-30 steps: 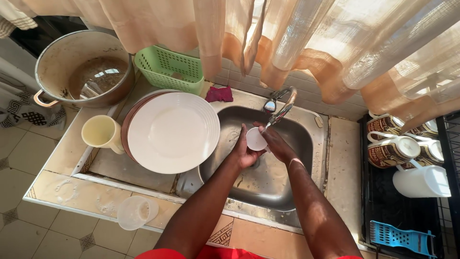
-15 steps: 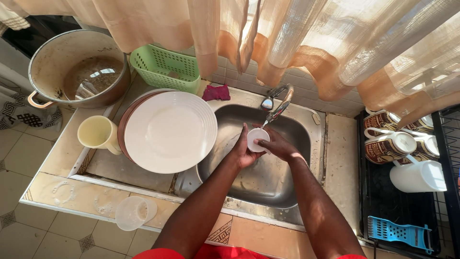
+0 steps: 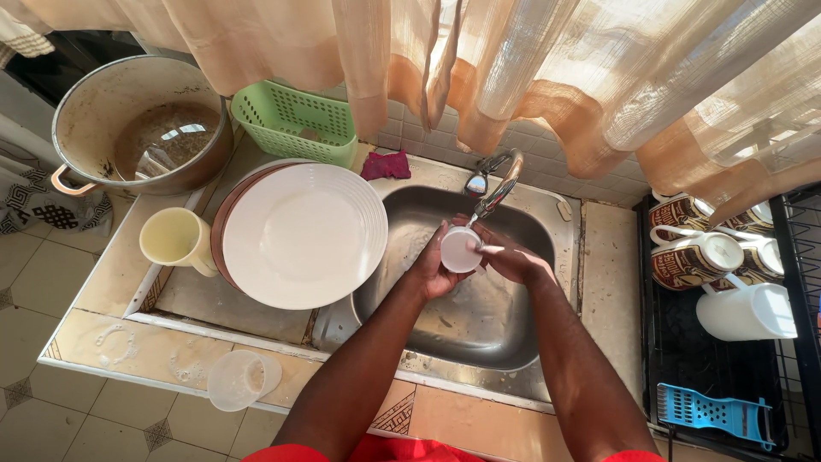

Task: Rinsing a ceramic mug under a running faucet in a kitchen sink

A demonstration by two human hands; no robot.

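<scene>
Over the steel sink (image 3: 479, 334), both my hands meet around a small white cup (image 3: 460, 252). My left hand (image 3: 432, 267) cups it from the left. My right hand (image 3: 505, 257) grips its right side, fingers over the rim. A thin stream of water runs from the tap (image 3: 500, 175) onto the cup. The cup's lower part is hidden by my fingers.
A stack of white plates (image 3: 299, 235) on a brown one sits left of the sink, with a yellow mug (image 3: 175, 239), a large dirty pot (image 3: 141, 124), a green basket (image 3: 295, 124) and a pink cloth (image 3: 385, 165). A clear cup (image 3: 239, 379) lies at the counter edge. Patterned mugs (image 3: 693, 252), a white jug (image 3: 744, 310) and a blue grater (image 3: 705, 411) stand in the rack at right.
The hands and the cup stay at the same place under the tap; the cup has turned slightly in my hands. Nothing else has moved.
</scene>
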